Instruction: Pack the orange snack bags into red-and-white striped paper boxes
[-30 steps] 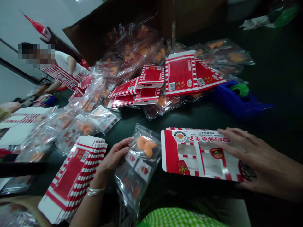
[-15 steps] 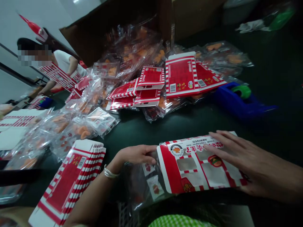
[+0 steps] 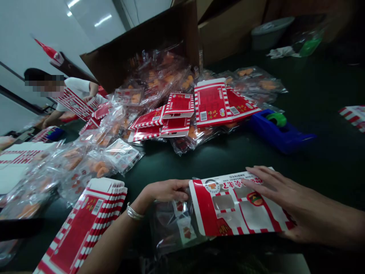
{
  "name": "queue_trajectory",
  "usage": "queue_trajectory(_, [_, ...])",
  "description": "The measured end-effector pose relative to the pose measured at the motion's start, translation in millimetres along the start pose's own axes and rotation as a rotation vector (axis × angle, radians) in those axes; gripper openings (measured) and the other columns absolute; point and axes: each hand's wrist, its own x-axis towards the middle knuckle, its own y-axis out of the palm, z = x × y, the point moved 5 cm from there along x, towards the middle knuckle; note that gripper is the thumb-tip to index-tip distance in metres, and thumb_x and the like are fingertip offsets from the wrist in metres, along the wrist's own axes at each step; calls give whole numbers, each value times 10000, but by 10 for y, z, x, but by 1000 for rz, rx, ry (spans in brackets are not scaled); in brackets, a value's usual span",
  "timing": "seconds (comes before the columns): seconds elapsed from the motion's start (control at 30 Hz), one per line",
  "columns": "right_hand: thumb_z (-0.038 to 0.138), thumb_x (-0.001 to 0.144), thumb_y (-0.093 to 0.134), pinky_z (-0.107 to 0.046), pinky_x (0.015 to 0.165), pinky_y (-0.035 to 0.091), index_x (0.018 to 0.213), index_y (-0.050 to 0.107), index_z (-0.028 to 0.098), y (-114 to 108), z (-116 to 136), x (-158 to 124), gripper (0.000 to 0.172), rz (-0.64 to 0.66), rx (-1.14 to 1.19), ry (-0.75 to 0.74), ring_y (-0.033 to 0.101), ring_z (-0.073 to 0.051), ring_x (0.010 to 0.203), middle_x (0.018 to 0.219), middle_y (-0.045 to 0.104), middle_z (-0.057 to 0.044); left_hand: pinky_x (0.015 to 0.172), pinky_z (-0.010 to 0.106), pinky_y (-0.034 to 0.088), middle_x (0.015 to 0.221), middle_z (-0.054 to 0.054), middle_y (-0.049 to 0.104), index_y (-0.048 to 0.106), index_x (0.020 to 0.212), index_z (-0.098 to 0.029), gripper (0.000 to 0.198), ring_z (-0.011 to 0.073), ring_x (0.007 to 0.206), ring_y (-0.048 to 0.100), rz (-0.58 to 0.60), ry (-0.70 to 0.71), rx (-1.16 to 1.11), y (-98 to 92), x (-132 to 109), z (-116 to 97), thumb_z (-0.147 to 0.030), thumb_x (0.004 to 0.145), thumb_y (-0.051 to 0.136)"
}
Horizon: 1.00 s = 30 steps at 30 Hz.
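Observation:
A red-and-white printed cardboard box (image 3: 204, 207) with cut-out windows lies in front of me. My right hand (image 3: 281, 199) grips its right end, fingers over the top face and thumb at the lower edge. At the box's left end, my left hand (image 3: 169, 191) is closed on the upper edge of a clear plastic bag (image 3: 168, 228). Small printed packets (image 3: 186, 230) show inside that bag. Its right side meets the box's left edge; how far it goes in, I cannot tell. Left of my left forearm is a fanned stack of flat striped boxes (image 3: 78, 232).
Bagged orange pieces (image 3: 99, 167) pile up at left and spill from a large carton (image 3: 114, 61). More striped boxes (image 3: 212, 101) lie on the pile. A blue tape dispenser (image 3: 281, 131) stands to the right. Across the table, a person (image 3: 75, 85) holds a striped box.
The view has tilted up, so the background sits lower and a striped box shows at the right edge. Both hands keep their grip, with the bag and box in nearly the same position.

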Motion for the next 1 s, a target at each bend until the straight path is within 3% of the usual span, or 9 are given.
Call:
queue_trajectory(0.07, [324, 589, 716, -612, 996, 425, 1467, 318, 304, 35, -38, 8, 964, 8, 10, 18, 305, -448, 1365, 1560, 235, -132, 651, 266, 496, 973, 68, 702, 610, 1254, -196, 510, 167, 733, 622, -30, -3, 62, -34, 117, -58, -386, 788, 692])
queue_trajectory(0.17, [290, 570, 711, -621, 1004, 402, 1472, 329, 295, 51, -95, 27, 980, 37, 20, 73, 310, -455, 1360, 1547, 268, -139, 766, 344, 514, 1001, 95, 704, 667, 1143, -151, 446, 222, 834, 647, -234, 34, 179, -196, 136, -127, -372, 758, 702])
queue_trajectory(0.27, [284, 566, 705, -627, 1001, 390, 1469, 339, 302, 45, -122, 35, 975, 76, 22, 96, 311, -462, 1356, 1547, 269, -138, 992, 406, 414, 1260, 113, 611, 621, 1224, -189, 481, 276, 1137, 548, -515, 88, 378, -330, -112, -187, -334, 771, 694])
queue_trajectory(0.33, [291, 561, 706, -619, 1013, 380, 1472, 331, 306, 42, -130, 35, 985, 83, 27, 92, 298, -456, 1363, 1554, 255, -129, 1053, 413, 355, 1334, 98, 560, 589, 1272, -221, 523, 276, 1207, 492, -577, 89, 522, -302, -287, -181, -338, 774, 698])
queue_trajectory(0.43, [297, 565, 703, -605, 1033, 369, 1473, 327, 302, 46, -125, 37, 983, 82, 35, 74, 284, -444, 1374, 1554, 259, -118, 946, 376, 441, 1197, 67, 642, 542, 1332, -245, 527, 231, 1030, 589, -397, 53, 505, -145, -361, -60, -319, 821, 649])
queue_trajectory(0.6, [312, 572, 698, -604, 1034, 374, 1440, 386, 260, 53, -102, 19, 924, 34, 41, 56, 270, -435, 1384, 1544, 274, -141, 798, 313, 475, 936, 41, 710, 467, 1404, -215, 589, 167, 795, 624, -193, 48, 127, -101, -258, 85, -274, 842, 632])
queue_trajectory(0.73, [301, 590, 705, -593, 1076, 331, 1436, 406, 236, 75, -156, -27, 899, -2, 69, 66, 261, -434, 1389, 1548, 273, -148, 850, 325, 473, 1072, 78, 709, 598, 1286, -187, 580, 185, 866, 642, -191, 45, -113, -172, -108, 92, -300, 738, 749])
queue_trajectory(0.87, [229, 598, 691, -578, 1095, 308, 1448, 394, 263, 68, -175, -1, 901, -17, 87, 66, 237, -418, 1405, 1556, 270, -127, 755, 269, 481, 918, 57, 734, 703, 1109, -149, 502, 155, 751, 640, -261, 27, -132, -230, 93, 91, -305, 646, 816])
queue_trajectory(1.0, [231, 605, 685, -611, 1083, 311, 1488, 300, 313, 19, -61, 98, 967, -19, 116, -9, 240, -395, 1411, 1553, 291, -86, 735, 291, 503, 827, 42, 740, 753, 912, -135, 389, 170, 707, 648, -183, -9, -110, -185, 265, 50, -274, 563, 855])
